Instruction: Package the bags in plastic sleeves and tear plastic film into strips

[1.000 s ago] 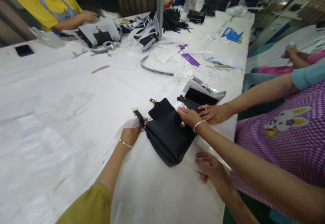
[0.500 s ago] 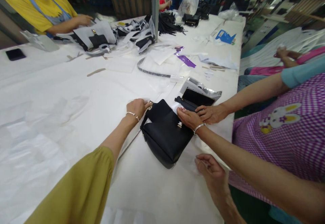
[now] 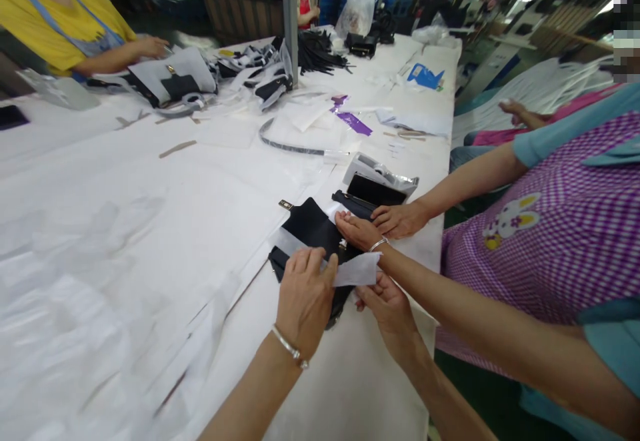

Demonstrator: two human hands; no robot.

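Near the right edge of a white-covered table (image 3: 215,191), one black handbag (image 3: 311,222) is lying with its flap spread out, pointing away from the wearer. One gold clasp (image 3: 285,205) is showing at the flap's tip, and one metal fitting (image 3: 343,245) is shining on the body. One strip of white paper (image 3: 357,271) is crossing the bag, and the wearer's two hands are working at it. The left hand (image 3: 306,294), wearing one silver bracelet (image 3: 290,347), is bending its fingers over the strip; whether they are pinching it or only pressing, one cannot tell. The right hand (image 3: 386,302) is curling its fingers by the strip's right end, and its grip is also impossible to judge.

One co-worker in a purple checked apron (image 3: 540,247) is reaching in with two hands. The nearer hand (image 3: 357,231) is resting beside the flap, palm partly turned up; the farther hand (image 3: 400,219) is lying on one small dark item (image 3: 353,205). Just beyond, one tape dispenser (image 3: 363,164) is standing behind one black, phone-like rectangle (image 3: 375,189). Farther off, one curved strap (image 3: 290,147), two purple scraps (image 3: 356,123) and one blue sheet (image 3: 425,76) are lying apart.
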